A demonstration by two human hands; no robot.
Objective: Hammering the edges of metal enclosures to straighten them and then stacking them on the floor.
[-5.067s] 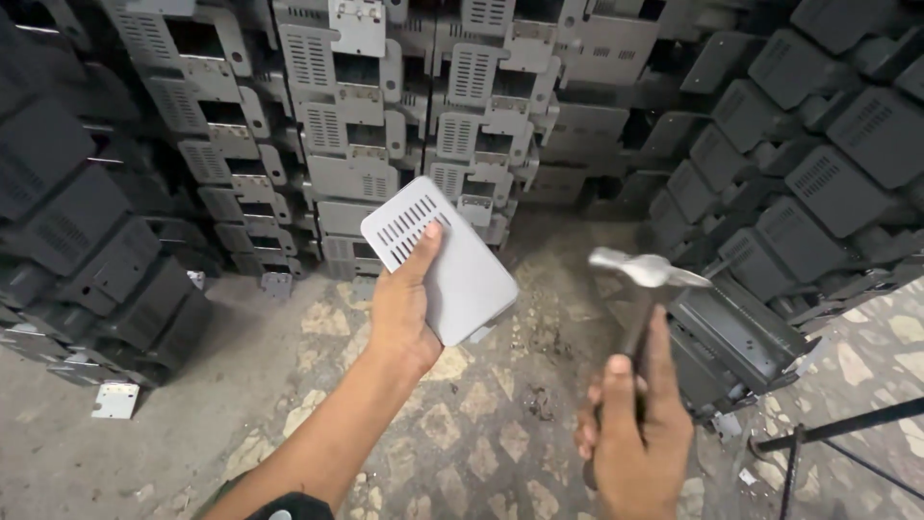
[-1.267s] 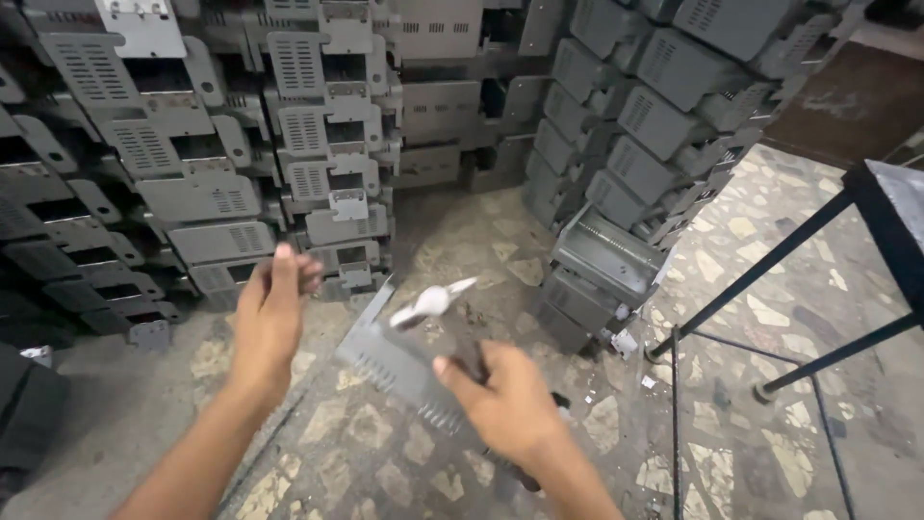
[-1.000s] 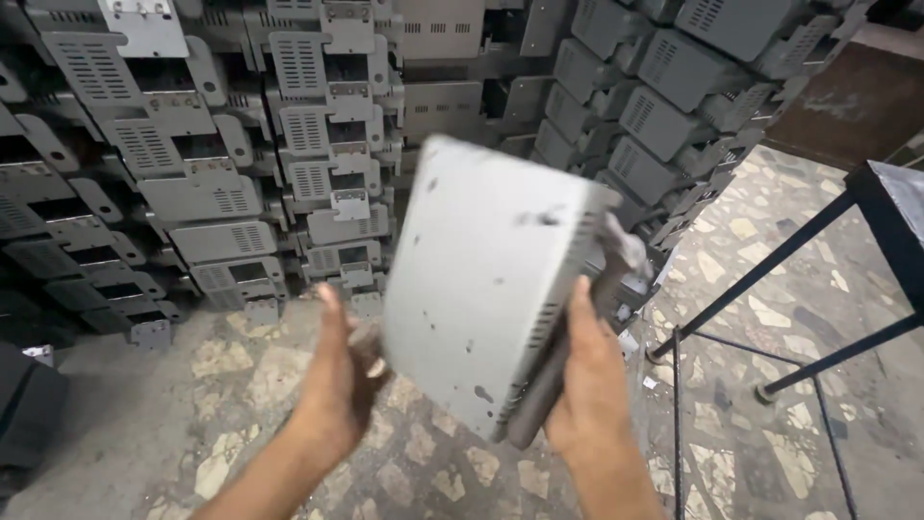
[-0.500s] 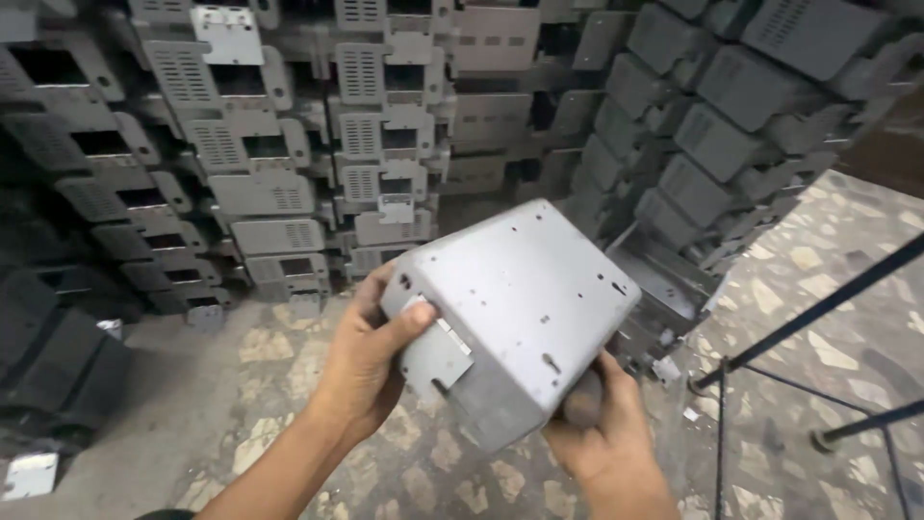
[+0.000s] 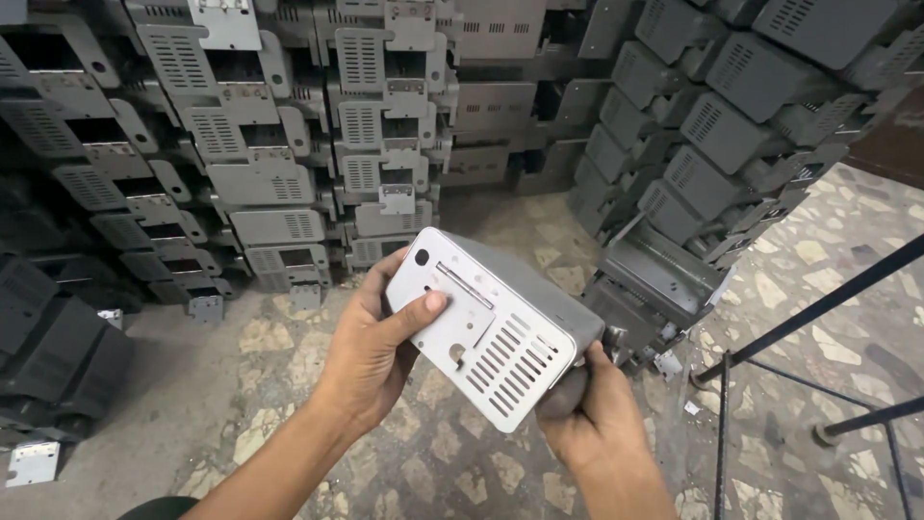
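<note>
I see both hands wrapped around a light grey sheet-metal housing (image 5: 486, 327), a box-shaped casing held up over the floor at about the middle of my view, tilted so its end panel faces me. That panel has a block of vent slots in its lower right part, a round hole near the upper left corner and a narrow slot running along the top.

My left hand (image 5: 371, 351) grips the casing's left edge — the thumb lies flat across the panel face while the fingers curl behind it. My right hand (image 5: 592, 424) cups the lower right corner from underneath, fingers closed around the edge; what lies behind them I cannot tell.

Behind the casing, a wall of stacked grey metal housings (image 5: 289, 144) with slotted panels fills the left and centre. A second, leaning pile of darker grey housings (image 5: 731, 125) stands to the right, and one open metal shell (image 5: 659, 284) rests at its foot, just beyond my right hand. A black metal frame (image 5: 818, 308) crosses the right side above the stone-chip floor (image 5: 462, 472).
</note>
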